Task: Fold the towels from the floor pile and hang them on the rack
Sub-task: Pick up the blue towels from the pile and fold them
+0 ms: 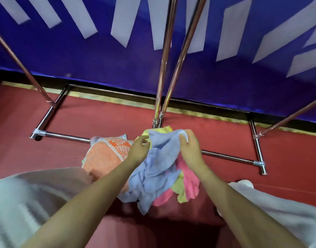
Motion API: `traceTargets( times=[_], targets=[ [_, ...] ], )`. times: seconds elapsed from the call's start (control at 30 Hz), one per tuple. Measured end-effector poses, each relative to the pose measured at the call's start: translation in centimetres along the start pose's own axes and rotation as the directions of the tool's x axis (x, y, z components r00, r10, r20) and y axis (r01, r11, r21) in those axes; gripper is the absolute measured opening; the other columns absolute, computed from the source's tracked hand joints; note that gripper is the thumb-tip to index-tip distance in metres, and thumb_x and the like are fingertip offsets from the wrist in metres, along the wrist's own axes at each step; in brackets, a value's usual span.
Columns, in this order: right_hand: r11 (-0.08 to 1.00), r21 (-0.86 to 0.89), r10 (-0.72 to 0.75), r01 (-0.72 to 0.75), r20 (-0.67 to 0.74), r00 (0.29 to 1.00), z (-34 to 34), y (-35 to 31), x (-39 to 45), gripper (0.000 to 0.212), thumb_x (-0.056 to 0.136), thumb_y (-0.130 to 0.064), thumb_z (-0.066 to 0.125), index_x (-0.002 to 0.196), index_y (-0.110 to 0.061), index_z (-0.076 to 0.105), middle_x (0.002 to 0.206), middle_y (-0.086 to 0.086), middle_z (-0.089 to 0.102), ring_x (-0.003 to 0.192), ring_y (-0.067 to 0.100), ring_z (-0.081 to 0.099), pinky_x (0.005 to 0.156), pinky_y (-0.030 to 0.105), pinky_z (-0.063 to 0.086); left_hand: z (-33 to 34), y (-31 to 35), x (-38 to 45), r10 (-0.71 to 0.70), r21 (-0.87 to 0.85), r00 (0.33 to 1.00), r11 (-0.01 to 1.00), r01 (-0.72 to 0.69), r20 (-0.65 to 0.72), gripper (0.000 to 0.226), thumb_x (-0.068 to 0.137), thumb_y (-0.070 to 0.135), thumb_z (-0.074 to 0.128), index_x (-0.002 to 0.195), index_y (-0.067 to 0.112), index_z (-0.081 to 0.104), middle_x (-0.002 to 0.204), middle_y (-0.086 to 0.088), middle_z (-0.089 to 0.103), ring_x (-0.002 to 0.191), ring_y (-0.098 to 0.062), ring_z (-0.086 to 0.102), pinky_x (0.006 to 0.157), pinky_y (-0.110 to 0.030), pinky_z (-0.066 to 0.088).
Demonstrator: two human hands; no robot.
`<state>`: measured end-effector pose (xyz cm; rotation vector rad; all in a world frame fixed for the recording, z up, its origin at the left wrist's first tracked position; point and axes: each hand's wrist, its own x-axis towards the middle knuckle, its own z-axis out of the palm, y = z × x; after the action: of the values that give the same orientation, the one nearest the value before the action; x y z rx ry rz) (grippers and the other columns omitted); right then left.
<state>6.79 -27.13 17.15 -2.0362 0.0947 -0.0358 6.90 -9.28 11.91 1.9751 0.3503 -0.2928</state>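
Note:
A crumpled light blue towel [157, 169] hangs between my hands above the floor pile. My left hand [138, 149] grips its upper left edge, and my right hand [190, 147] pinches its upper right corner. Under it lie a pink towel [189, 179] and a yellow towel [178, 190], with more yellow cloth showing behind the blue one. An orange patterned towel [107, 154] lies on the left side of the pile. The chrome rack [162, 72] rises just behind the pile; its base bar [64, 136] runs along the floor.
The floor [288, 151] is red. A blue banner with white shapes [99, 56] hangs behind the rack. Slanted rack poles cross at the far left [21, 63] and far right [288, 117]. My pale trouser legs [28, 197] fill the lower corners.

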Motion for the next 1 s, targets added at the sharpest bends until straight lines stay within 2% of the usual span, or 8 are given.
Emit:
traceTargets(
  times=[0.1, 0.2, 0.4, 0.57, 0.7, 0.8, 0.9, 1.0],
  targets=[
    [0.992, 0.038, -0.119, 0.12, -0.044, 0.992, -4.0, -5.4, -0.5, 0.02, 0.089, -0.018, 0.045, 0.094, -0.005, 0.059, 0.086, -0.001, 0.058, 0.08, 0.011, 0.049, 0.067, 0.008, 0.037, -0.6, 5.2, -2.6, 0.125, -0.12, 0.992, 0.985, -0.127, -0.024, 0.031, 0.097, 0.006, 0.047, 0.127, 0.007, 0.057, 0.118, -0.01, 0.061, 0.109, -0.026, 0.058, 0.095, -0.038, 0.046],
    [0.974, 0.035, -0.225, 0.224, 0.029, 0.974, -7.3, -9.8, -3.1, 0.016, 0.089, -0.016, 0.046, 0.088, -0.005, 0.058, 0.082, 0.0, 0.055, 0.07, 0.0, 0.045, 0.066, 0.011, 0.037, -1.1, 9.0, -6.8, 0.261, -0.209, 0.965, 0.944, -0.255, -0.003, 0.032, 0.1, 0.007, 0.043, 0.13, 0.008, 0.054, 0.129, -0.004, 0.056, 0.116, -0.016, 0.053, 0.104, -0.042, 0.044],
    [0.924, -0.067, -0.353, 0.377, 0.23, 0.907, -10.6, -13.4, -10.7, 0.017, 0.086, -0.018, 0.042, 0.097, -0.018, 0.055, 0.091, -0.009, 0.06, 0.083, 0.005, 0.054, 0.076, 0.016, 0.04, 0.7, 10.4, -16.3, 0.334, -0.377, 0.933, 0.888, -0.264, 0.132, 0.032, 0.104, 0.021, 0.038, 0.13, 0.01, 0.053, 0.129, 0.0, 0.055, 0.117, -0.012, 0.051, 0.089, -0.012, 0.045],
    [0.937, -0.124, -0.287, 0.327, 0.261, 0.922, -11.2, -11.0, -13.2, 0.013, 0.093, -0.008, 0.046, 0.097, -0.014, 0.056, 0.091, 0.0, 0.062, 0.083, 0.021, 0.057, 0.076, 0.028, 0.042, 1.8, 9.3, -19.7, 0.304, -0.325, 0.919, 0.921, -0.215, 0.253, 0.022, 0.105, 0.014, 0.033, 0.108, 0.02, 0.054, 0.107, -0.001, 0.056, 0.101, -0.01, 0.049, 0.091, -0.01, 0.039],
    [0.981, -0.027, -0.181, 0.19, 0.194, 0.964, -10.7, -8.2, -14.2, 0.014, 0.092, -0.005, 0.05, 0.09, -0.015, 0.06, 0.087, -0.007, 0.062, 0.081, 0.006, 0.055, 0.074, 0.019, 0.041, 1.9, 8.1, -20.4, 0.262, -0.381, 0.936, 0.911, -0.159, 0.236, 0.023, 0.102, 0.017, 0.041, 0.092, 0.013, 0.061, 0.094, 0.0, 0.058, 0.094, -0.012, 0.052, 0.093, -0.03, 0.042],
    [0.986, 0.006, -0.166, 0.168, 0.16, 0.973, -10.0, -6.6, -14.8, 0.018, 0.091, -0.002, 0.051, 0.086, -0.016, 0.062, 0.086, -0.01, 0.063, 0.079, -0.006, 0.054, 0.075, 0.011, 0.04, 2.1, 7.4, -20.3, 0.253, -0.301, 0.918, 0.94, -0.159, 0.306, 0.027, 0.102, 0.013, 0.038, 0.108, -0.001, 0.06, 0.107, -0.006, 0.058, 0.103, -0.013, 0.052, 0.101, -0.033, 0.041],
    [0.987, 0.028, -0.162, 0.159, 0.159, 0.974, -9.5, -6.6, -14.7, 0.022, 0.091, 0.003, 0.051, 0.086, -0.014, 0.064, 0.084, -0.009, 0.064, 0.078, -0.01, 0.056, 0.075, 0.009, 0.04, 2.4, 6.7, -20.7, 0.201, -0.323, 0.901, 0.944, -0.072, 0.385, 0.022, 0.104, 0.027, 0.039, 0.114, 0.019, 0.057, 0.122, 0.0, 0.054, 0.117, -0.014, 0.048, 0.111, -0.038, 0.037],
    [0.988, 0.061, -0.148, 0.141, 0.141, 0.979, -9.3, -6.6, -14.6, 0.021, 0.091, 0.004, 0.051, 0.089, -0.01, 0.066, 0.088, -0.002, 0.066, 0.078, -0.01, 0.056, 0.076, 0.011, 0.041, 2.8, 6.6, -20.6, 0.161, -0.358, 0.917, 0.933, -0.021, 0.365, 0.013, 0.103, 0.031, 0.043, 0.096, 0.03, 0.055, 0.103, 0.01, 0.055, 0.102, -0.009, 0.051, 0.101, -0.029, 0.042]
  ],
)
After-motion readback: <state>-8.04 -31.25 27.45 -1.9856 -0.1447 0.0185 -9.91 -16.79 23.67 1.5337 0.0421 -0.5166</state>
